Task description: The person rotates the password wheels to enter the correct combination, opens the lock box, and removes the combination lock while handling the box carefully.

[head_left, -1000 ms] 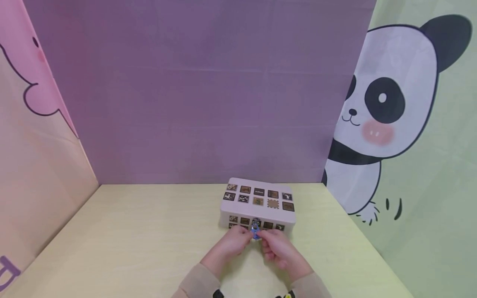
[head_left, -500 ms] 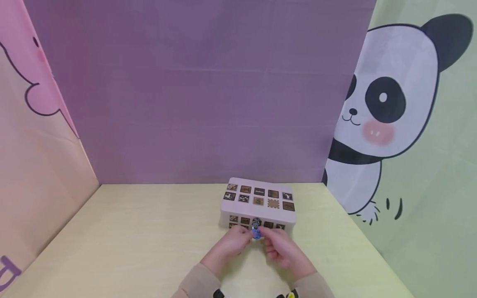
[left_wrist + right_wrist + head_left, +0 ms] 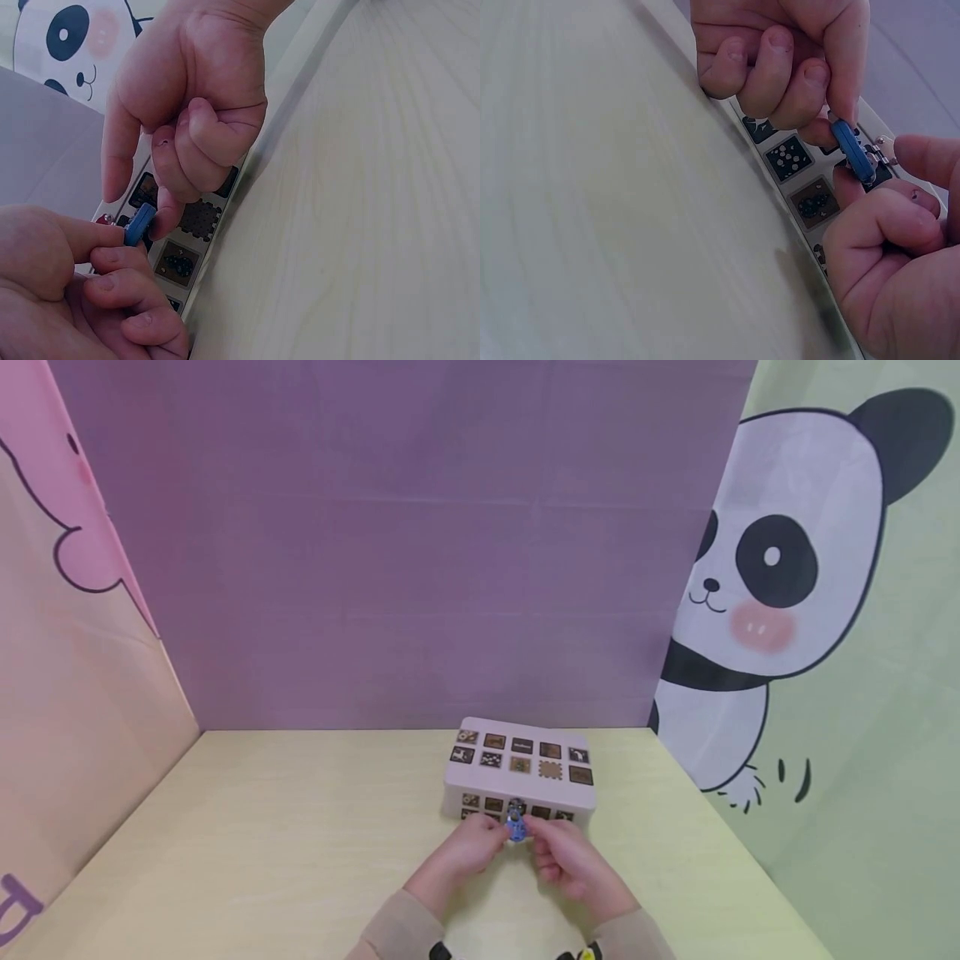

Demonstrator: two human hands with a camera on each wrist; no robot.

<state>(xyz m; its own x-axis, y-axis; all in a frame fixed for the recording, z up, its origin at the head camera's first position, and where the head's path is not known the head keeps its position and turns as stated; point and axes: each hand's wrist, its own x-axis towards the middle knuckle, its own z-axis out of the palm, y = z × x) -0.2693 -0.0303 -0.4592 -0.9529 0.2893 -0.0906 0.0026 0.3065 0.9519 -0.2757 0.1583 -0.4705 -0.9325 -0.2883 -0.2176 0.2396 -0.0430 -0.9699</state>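
Note:
A small blue padlock [image 3: 516,829] hangs at the metal latch [image 3: 516,807] on the front of a pale box [image 3: 517,785] printed with small square pictures. In the left wrist view, my left hand [image 3: 97,281] pinches the padlock's edge between thumb and forefinger, the other fingers curled. On the other side is my right hand [image 3: 561,853], its thumb [image 3: 930,156] held apart from the padlock. The right forefinger's tip [image 3: 847,184] lies against or very close to the padlock; contact is hard to tell. The other right fingers are curled and hold nothing.
The box stands near the back of a light wood table [image 3: 300,835]. Behind the table rises a purple backdrop [image 3: 412,568]. A panda picture [image 3: 780,635] covers the right wall, and a pink cartoon figure [image 3: 82,556] shows at the left.
My right hand has shifted slightly right, its fingertips baring more of the padlock. The padlock's front faces the head camera more fully now. The left hand and the box have barely moved.

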